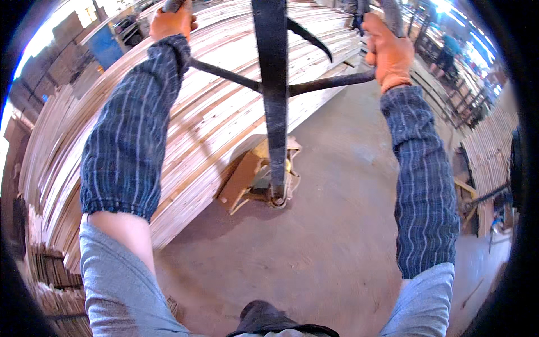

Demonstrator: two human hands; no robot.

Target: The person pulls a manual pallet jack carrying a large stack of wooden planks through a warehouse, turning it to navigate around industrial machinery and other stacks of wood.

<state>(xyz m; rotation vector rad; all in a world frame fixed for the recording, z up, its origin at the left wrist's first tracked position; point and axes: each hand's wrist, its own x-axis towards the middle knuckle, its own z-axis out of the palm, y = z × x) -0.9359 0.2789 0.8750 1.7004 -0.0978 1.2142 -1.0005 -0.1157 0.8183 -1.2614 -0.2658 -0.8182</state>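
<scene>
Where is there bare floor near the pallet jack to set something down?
Bare concrete floor lies open right of the pallet jack base, running to the racks at far right. Left is crowded: the stacked boards fill it. Both hands, left hand and right hand, grip the handle.

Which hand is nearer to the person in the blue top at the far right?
Right. The right hand grips the pallet jack handle on the side toward that person; the left hand grips the opposite end.
</scene>
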